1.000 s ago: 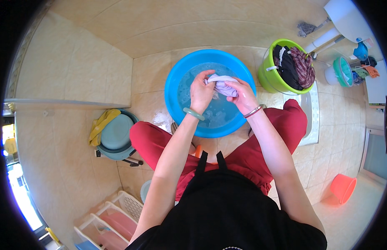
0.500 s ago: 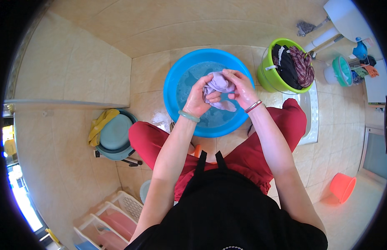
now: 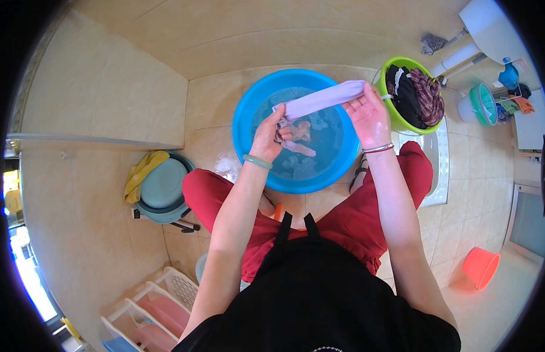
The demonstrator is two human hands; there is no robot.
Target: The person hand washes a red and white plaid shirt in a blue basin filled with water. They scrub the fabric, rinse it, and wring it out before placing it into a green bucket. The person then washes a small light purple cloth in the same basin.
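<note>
A wet lilac cloth (image 3: 322, 101), long and narrow like a sock, is stretched slantwise above the round blue basin (image 3: 238, 132). Around its bunched end my left hand (image 3: 265, 136) is closed, and a loose piece dangles below the fingers. My right hand (image 3: 368, 117) pinches the far end between thumb and fingers, higher up and over the basin's right rim. Cloudy, sudsy water (image 3: 305, 167) fills the basin beneath. Where the bunched part is folded in my left hand, its shape is hidden.
A lime-green bucket (image 3: 394, 114) heaped with dark and plaid clothes stands right of the basin, beside a white floor fixture (image 3: 441, 167). Stacked grey-blue basins (image 3: 162, 183) with a yellow cloth (image 3: 144, 176) are at left. An orange-pink bucket (image 3: 481, 267) sits lower right.
My right hand has moved right, drawing the bunched lilac cloth out into a long strip. My left hand has shifted slightly left and still grips the bunched end.
</note>
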